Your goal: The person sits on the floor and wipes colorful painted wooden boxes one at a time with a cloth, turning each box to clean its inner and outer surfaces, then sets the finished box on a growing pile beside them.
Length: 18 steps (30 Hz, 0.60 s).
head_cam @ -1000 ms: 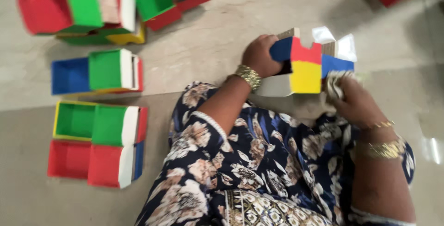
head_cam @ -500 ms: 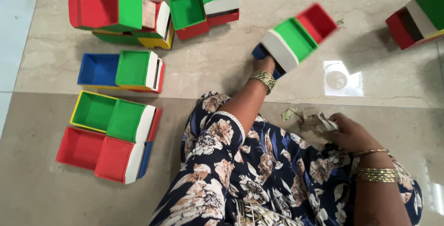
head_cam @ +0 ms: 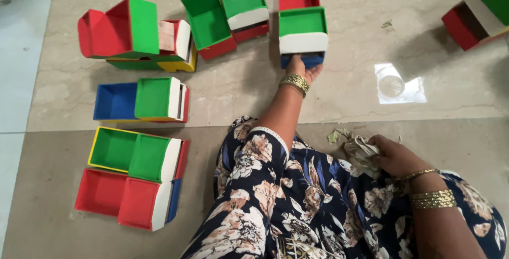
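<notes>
My left hand point(head_cam: 301, 69) reaches forward across the stone floor and its fingers press against the near blue end of a stack of open boxes point(head_cam: 302, 23), red, green, white and blue. That stack lies flat on the floor far from me. My right hand point(head_cam: 389, 154) rests low near my lap, closed on a crumpled whitish cloth point(head_cam: 360, 147). My floral dark dress point(head_cam: 297, 206) fills the bottom of the view.
Several other coloured box stacks lie around: a green and yellow one point(head_cam: 222, 10) beside the far stack, a red and green one point(head_cam: 127, 33), a blue and green one point(head_cam: 143, 99), two at near left point(head_cam: 132, 179), one at far right point(head_cam: 480, 10).
The box stack was held up near my lap, then carried away and set flat on the floor far ahead. My right hand stayed low with the cloth.
</notes>
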Each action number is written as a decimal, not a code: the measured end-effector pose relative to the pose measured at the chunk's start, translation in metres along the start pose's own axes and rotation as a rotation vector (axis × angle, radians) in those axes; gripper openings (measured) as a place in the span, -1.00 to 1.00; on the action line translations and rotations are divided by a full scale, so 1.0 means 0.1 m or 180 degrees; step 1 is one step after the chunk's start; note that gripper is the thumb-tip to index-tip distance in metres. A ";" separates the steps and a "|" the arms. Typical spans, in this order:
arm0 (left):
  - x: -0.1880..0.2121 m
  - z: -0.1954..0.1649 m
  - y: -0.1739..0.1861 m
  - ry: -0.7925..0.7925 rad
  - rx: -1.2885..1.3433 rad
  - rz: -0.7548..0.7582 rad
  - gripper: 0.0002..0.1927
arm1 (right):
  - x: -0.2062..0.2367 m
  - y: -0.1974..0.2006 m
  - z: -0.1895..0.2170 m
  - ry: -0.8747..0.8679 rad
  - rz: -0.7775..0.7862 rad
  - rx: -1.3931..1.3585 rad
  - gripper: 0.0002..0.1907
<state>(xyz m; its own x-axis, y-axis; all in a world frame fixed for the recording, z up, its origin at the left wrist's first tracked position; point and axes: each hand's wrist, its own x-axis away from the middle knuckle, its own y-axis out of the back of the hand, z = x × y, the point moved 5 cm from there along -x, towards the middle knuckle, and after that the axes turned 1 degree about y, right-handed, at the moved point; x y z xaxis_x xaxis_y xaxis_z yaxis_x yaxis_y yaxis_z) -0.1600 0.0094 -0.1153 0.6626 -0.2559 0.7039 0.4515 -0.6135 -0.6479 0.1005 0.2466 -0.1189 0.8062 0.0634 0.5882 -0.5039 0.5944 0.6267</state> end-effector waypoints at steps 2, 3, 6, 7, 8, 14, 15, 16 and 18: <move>-0.19 -0.06 -0.01 -0.0025 0.0066 -0.0126 -0.55 | -0.02 -0.03 0.00 0.0085 -0.0023 -0.0053 -0.45; -0.27 -0.11 -0.04 -0.0204 0.0218 -0.0005 -0.56 | -0.03 -0.04 0.00 0.0111 -0.0043 -0.0075 -0.44; -0.41 -0.30 -0.12 -0.0565 0.0521 0.0111 -0.59 | -0.08 -0.06 0.03 0.0356 -0.0154 0.0092 -0.45; -0.44 -0.38 -0.14 -0.0671 0.0765 0.0240 -0.61 | -0.10 -0.07 0.03 0.0324 -0.0117 0.0133 -0.46; -0.46 -0.47 -0.18 -0.0782 0.1011 0.0365 -0.61 | -0.13 -0.08 0.02 0.0299 -0.0077 0.0173 -0.47; -0.44 -0.62 -0.45 -0.1229 0.0667 0.0645 -0.21 | -0.28 -0.08 0.03 0.0109 0.0055 0.0213 -0.54; -0.45 -0.61 -0.49 -0.1294 0.0585 0.0660 -0.07 | -0.30 -0.09 0.02 0.0085 0.0118 0.0238 -0.54; -0.46 -0.60 -0.51 -0.1372 0.0515 0.0668 0.10 | -0.31 -0.08 0.04 0.0156 0.0100 0.0225 -0.54; -0.50 -0.63 -0.57 -0.1598 0.0398 0.1035 0.18 | -0.32 -0.06 0.07 0.0320 0.0073 0.0211 -0.54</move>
<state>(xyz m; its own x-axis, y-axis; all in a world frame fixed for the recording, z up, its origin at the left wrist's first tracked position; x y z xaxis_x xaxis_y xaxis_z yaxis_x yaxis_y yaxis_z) -0.2564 0.0100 -0.0954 0.9653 -0.0133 0.2609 0.2254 -0.4629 -0.8573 0.0753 0.2360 -0.1380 0.8196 0.1583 0.5506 -0.5392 0.5380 0.6480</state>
